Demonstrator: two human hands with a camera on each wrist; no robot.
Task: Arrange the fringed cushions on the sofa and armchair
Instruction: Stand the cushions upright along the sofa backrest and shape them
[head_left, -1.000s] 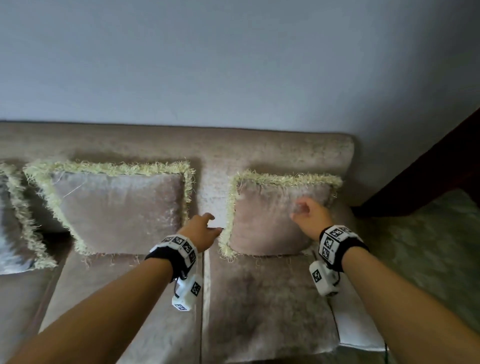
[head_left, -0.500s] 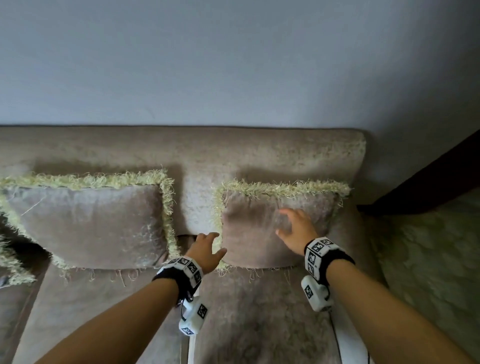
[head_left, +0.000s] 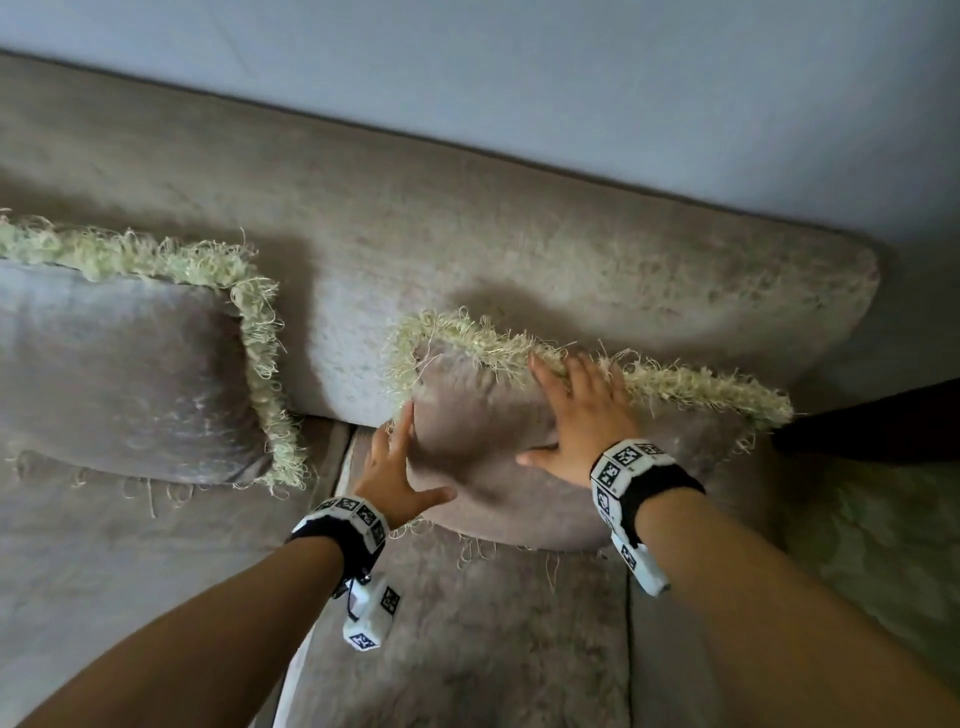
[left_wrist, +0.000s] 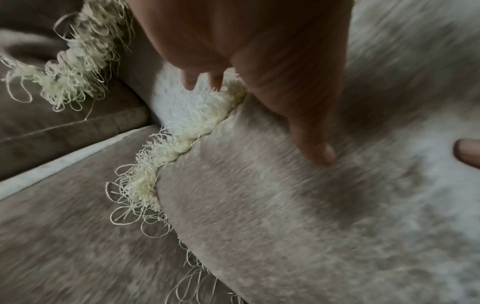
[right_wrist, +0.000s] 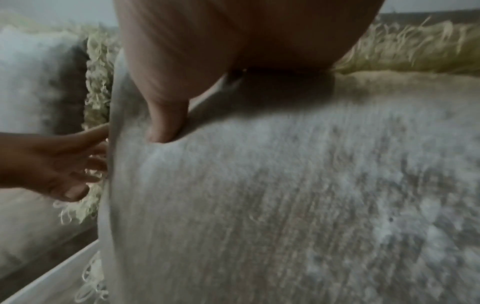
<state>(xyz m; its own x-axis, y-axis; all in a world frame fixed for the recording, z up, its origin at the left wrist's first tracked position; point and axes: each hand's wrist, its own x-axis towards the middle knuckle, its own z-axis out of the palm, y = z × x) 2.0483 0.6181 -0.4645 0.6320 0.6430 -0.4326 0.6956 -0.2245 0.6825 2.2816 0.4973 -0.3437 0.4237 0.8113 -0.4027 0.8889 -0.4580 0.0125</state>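
Note:
A beige velvet cushion (head_left: 498, 493) with a pale green fringe leans on the sofa backrest (head_left: 467, 249) at the right end. My right hand (head_left: 576, 415) lies flat on its face with fingers spread, fingertips at the top fringe. My left hand (head_left: 402, 470) rests against its left edge, fingers straight, thumb on the face. In the left wrist view the thumb (left_wrist: 311, 148) presses the velvet (left_wrist: 311, 226) beside the fringe. In the right wrist view the right thumb (right_wrist: 166, 121) dents the cushion (right_wrist: 285, 195). A second fringed cushion (head_left: 119, 369) stands to the left.
The sofa seat (head_left: 467, 639) runs below the cushions, with a seam between seat pads. A pale wall (head_left: 519, 67) rises behind the backrest. A dark wooden piece (head_left: 883, 421) and a patterned green surface (head_left: 872, 545) lie to the right of the sofa.
The view has come closer and tilted. My right hand has spread flat and slid up to the top fringe. My left hand has opened against the cushion's left edge.

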